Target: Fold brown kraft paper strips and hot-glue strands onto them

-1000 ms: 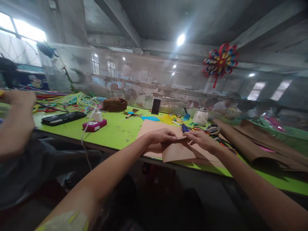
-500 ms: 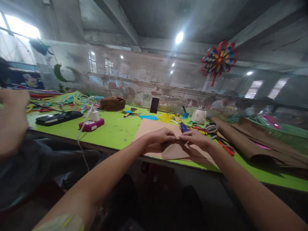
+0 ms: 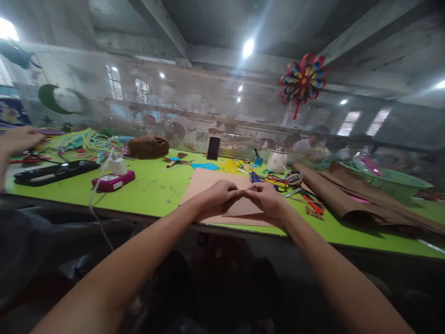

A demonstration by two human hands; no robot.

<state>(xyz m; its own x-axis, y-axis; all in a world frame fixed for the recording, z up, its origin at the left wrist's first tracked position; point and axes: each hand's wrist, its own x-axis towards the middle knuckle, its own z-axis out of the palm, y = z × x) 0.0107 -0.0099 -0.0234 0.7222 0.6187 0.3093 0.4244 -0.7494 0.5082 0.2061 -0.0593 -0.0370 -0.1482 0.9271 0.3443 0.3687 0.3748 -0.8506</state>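
Observation:
My left hand [image 3: 219,192] and my right hand [image 3: 267,195] meet over a stack of light brown paper [image 3: 202,178] at the table's front edge. Both have thumb and fingers pinched together, fingertips nearly touching. Between them is the edge of a brown paper piece [image 3: 239,208], raised a little above the sheets; its exact shape is partly hidden by my fingers. Just behind my right hand lies a blue glue gun [image 3: 256,178]. Right of that hand are orange-handled scissors [image 3: 316,205] and small folded brown paper pieces [image 3: 314,213].
On the green table [image 3: 156,185] stand a purple power strip [image 3: 114,181], a phone [image 3: 213,148], a white kettle-like pot [image 3: 277,161] and a tape roll [image 3: 294,177]. Large brown paper sheets [image 3: 333,197] and a green basket [image 3: 399,181] lie right. A co-worker's hand [image 3: 22,140] is at left.
The view has turned slightly right. My hands still pinch the paper, whose raised part has shifted under my fingers. The co-worker's hand at left now reaches over the table farther from me.

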